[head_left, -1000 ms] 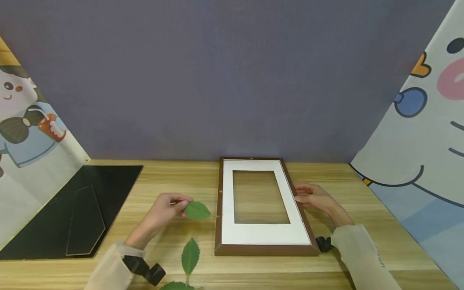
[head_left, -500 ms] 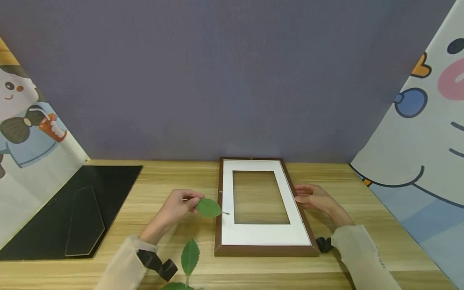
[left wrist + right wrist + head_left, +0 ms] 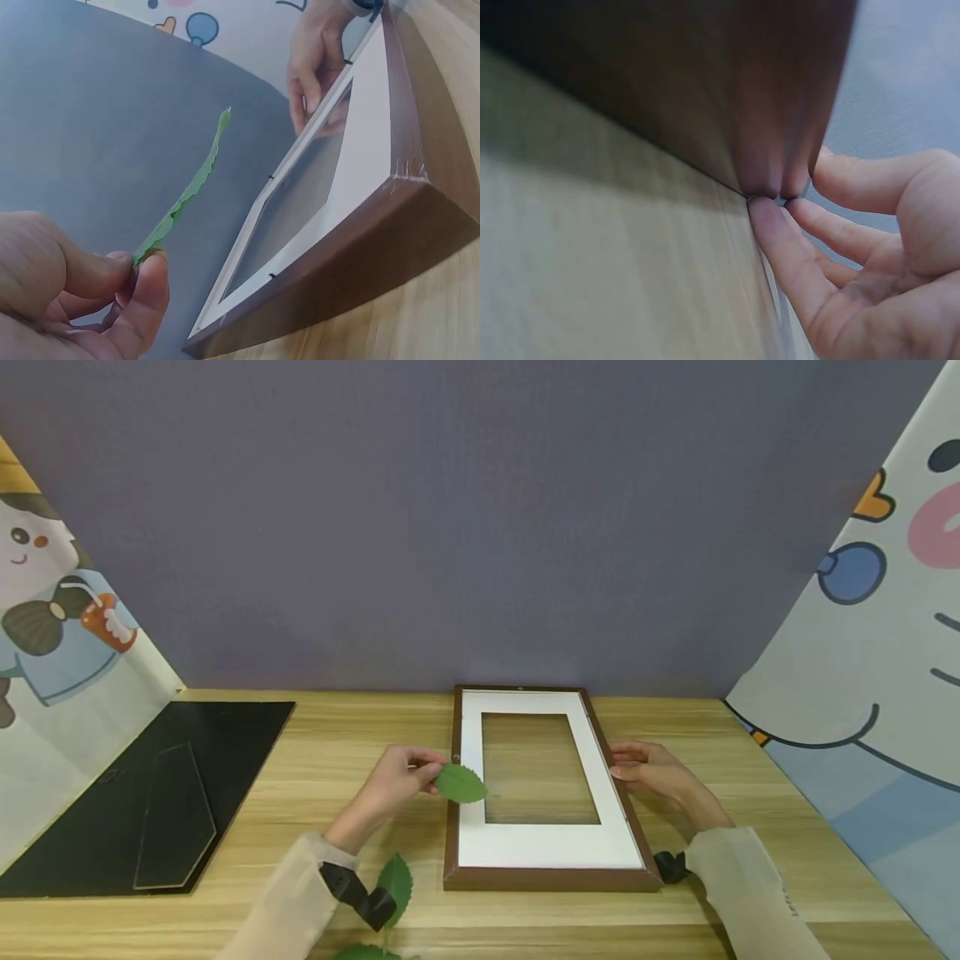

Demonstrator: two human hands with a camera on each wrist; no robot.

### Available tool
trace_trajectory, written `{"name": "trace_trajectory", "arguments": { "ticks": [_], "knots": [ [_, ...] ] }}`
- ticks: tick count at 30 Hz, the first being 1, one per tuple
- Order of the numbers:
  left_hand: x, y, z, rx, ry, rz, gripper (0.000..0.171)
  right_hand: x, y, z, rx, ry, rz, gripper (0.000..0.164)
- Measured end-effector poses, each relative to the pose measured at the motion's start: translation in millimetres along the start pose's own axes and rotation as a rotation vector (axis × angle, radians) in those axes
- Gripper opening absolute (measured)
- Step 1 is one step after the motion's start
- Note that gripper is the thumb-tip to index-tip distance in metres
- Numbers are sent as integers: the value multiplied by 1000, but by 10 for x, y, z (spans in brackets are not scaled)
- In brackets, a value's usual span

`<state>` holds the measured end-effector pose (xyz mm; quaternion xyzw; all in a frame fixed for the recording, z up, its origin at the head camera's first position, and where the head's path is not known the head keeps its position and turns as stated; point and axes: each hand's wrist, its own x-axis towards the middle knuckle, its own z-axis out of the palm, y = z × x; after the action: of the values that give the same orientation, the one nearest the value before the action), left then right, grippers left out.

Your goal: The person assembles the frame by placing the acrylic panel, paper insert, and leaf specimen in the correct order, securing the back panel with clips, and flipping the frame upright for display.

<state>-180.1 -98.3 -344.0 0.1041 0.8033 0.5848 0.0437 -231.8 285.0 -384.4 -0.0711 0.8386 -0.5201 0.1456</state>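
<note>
Pinched between the thumb and fingers of my left hand [image 3: 397,777] is a green leaf [image 3: 461,784] with a toothed edge. The leaf hangs over the left side of a brown picture frame [image 3: 551,878] that lies flat on the table. Inside the frame is a white mat [image 3: 555,846] with a rectangular window. In the left wrist view the leaf [image 3: 184,199] appears edge-on. My right hand [image 3: 660,777] touches the frame's right side; in the right wrist view its fingertips [image 3: 769,214] press the outer wall low down, and the thumb lies near the upper edge.
A sprig of green leaves [image 3: 396,889] lies at the front of the wooden table [image 3: 360,727], partly behind the left wrist camera. On the left lies a black backing board [image 3: 247,735] with a stand leg. A grey panel [image 3: 480,527] rises behind the table.
My left hand has moved to the right with the leaf, from beside the frame to above its left edge. My right hand and the frame have stayed in place.
</note>
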Motion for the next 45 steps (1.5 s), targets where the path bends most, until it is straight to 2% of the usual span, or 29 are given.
{"name": "trace_trajectory", "arguments": {
  "ticks": [10,15,19,27,35,45],
  "knots": [
    [92,18,167,27,2,7,17,-1,3,10,8,1,7,62],
    [137,43,276,-2,10,-34,15,-3,3,7,5,0,0,62],
    [180,50,353,17,14,-41,14,3,8,5,9,2,0,61],
    [239,13,448,51,-41,1,15,25,-4,13,6,0,-4,62],
    [297,-39,550,55,-49,5,13,29,1,-2,6,-5,-6,62],
    [316,-26,625,86,-117,-1,13,18,2,-12,-4,-12,-12,62]
  ]
}}
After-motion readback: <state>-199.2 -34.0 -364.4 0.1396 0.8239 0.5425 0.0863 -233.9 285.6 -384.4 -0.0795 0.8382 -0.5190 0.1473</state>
